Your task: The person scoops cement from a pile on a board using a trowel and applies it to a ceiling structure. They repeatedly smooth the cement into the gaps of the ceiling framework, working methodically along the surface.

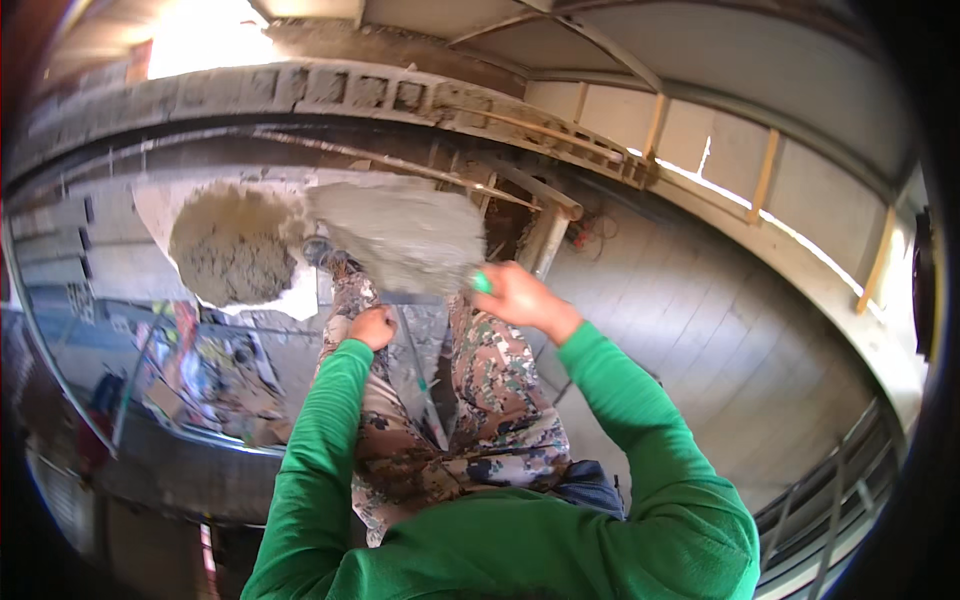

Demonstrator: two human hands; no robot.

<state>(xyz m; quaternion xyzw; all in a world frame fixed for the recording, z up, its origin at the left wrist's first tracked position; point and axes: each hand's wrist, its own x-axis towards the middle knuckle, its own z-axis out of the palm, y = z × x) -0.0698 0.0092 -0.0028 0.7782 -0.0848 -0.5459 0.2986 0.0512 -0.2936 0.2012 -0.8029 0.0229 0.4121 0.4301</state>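
Observation:
A mass of wet grey mortar point(395, 225), streaked by motion, covers a flat surface in front of me, its support mostly hidden. My right hand point(515, 295) is closed round a green handle point(484, 283) at the mortar's right edge; the tool's blade cannot be made out. My left hand point(372, 326) is curled below the mortar, its grip unclear. A long thin tool with a green part point(428, 398) lies between my camouflage-clad legs. Left of the mortar, a heap of rougher mortar point(232, 250) rests on a white board point(152, 208). My shoe point(318, 252) shows between them.
A block ledge point(280, 92) runs across the far side beneath a bright opening. Metal bars point(545, 240) stand right of the mortar, beside a grey plank floor point(700, 320). Cluttered debris point(195, 370) lies at lower left. Panels with wooden battens point(760, 175) line the upper right.

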